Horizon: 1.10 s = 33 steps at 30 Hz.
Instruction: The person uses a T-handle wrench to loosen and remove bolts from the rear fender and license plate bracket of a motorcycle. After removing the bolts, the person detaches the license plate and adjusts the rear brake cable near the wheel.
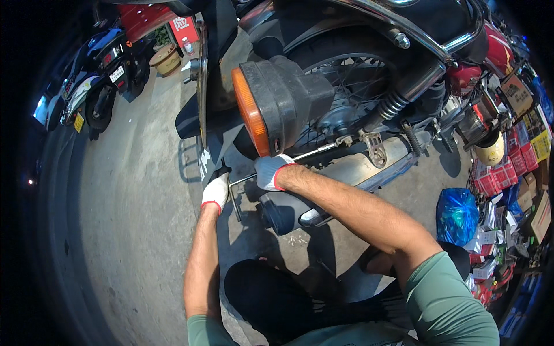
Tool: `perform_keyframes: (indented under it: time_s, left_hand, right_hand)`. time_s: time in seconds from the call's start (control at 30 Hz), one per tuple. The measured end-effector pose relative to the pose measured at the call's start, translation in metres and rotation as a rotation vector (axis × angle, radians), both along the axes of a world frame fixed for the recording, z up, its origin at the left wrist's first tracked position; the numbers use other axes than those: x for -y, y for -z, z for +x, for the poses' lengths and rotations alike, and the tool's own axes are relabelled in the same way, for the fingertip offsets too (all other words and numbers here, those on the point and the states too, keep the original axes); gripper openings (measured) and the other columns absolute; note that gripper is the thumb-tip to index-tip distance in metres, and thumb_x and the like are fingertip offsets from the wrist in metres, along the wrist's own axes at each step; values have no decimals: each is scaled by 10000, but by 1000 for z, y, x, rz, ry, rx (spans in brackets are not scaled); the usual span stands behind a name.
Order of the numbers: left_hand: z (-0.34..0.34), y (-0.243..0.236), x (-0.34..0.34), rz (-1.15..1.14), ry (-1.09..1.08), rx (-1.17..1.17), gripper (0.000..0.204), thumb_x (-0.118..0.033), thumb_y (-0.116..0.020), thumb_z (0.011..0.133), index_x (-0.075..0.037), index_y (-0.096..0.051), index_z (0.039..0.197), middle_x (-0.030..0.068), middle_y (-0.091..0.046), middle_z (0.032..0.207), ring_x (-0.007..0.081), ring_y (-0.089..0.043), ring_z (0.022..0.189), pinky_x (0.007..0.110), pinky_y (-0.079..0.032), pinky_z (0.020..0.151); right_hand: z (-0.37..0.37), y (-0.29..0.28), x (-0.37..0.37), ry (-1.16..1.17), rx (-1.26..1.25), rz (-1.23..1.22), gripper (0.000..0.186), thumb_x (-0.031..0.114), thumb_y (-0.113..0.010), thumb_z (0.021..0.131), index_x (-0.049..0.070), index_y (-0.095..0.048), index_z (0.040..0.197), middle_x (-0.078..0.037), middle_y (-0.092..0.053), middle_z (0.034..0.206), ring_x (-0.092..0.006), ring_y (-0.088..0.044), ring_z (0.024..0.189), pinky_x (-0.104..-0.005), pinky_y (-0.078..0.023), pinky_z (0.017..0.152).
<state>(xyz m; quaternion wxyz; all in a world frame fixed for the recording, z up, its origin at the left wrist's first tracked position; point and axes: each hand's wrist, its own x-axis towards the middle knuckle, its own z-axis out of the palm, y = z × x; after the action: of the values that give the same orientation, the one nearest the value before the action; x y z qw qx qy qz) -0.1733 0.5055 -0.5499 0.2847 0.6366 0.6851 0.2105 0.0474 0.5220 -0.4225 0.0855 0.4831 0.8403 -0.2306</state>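
I wear white gloves with red cuffs. My left hand (pixel 216 190) is closed on the crossbar of a metal T-handle wrench (pixel 235 205), near the left end of its long shaft. My right hand (pixel 271 172) wraps around that shaft farther along. The shaft runs to a fitting (pixel 344 140) low by the rear wheel hub (pixel 337 117) of a motorcycle. A large orange-lensed lamp in a grey housing (pixel 250 109) hangs just above my right hand. The exhaust silencer (pixel 309 210) lies beneath the shaft, passing under my right forearm.
Parked scooters (pixel 101 98) stand at upper left near a planter pot (pixel 164 60) and a red sign (pixel 184 32). Stacked red boxes (pixel 496 173), cardboard, a cream container (pixel 489 149) and a blue plastic bag (pixel 456 213) crowd the right. My knees are below on the concrete (pixel 133 213).
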Motion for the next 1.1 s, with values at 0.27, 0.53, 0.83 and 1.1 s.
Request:
perform_keyframes:
  time_s: [0.27,0.53,0.83,1.1]
  left_hand:
    - [36,-73,47,550,363,-123,435,-123,-624,834,-13,-558,1250,223,-651,1070,389,-608,1060,417,-472,936]
    - [39,-38,24,304,54,222,268,-230,-504,969,-16,-664,990,111,-665,801,227,-637,754,335,-480,722]
    - [31,-35,13,-262,8,516,446,-343,-395,1014,-29,-699,923,42,-598,661,118,-532,568,303,-422,553]
    - [44,-11,20,129,-175,361,327,-292,-498,967,-29,-675,889,122,-660,689,270,-664,734,414,-502,696]
  right_hand:
    - [3,10,6,23,-38,99,268,211,-564,816,68,-732,969,-168,-705,1011,-319,-676,973,-420,-531,830]
    - [-2,7,4,-3,-3,53,267,209,-571,804,57,-725,960,-183,-704,990,-318,-678,959,-415,-533,826]
    - [-3,12,2,-53,5,64,304,234,-531,823,67,-737,972,-181,-693,1030,-342,-667,983,-426,-523,854]
    - [-8,23,-1,100,-503,228,270,193,-572,879,25,-651,1076,-250,-662,978,-397,-646,927,-425,-511,790]
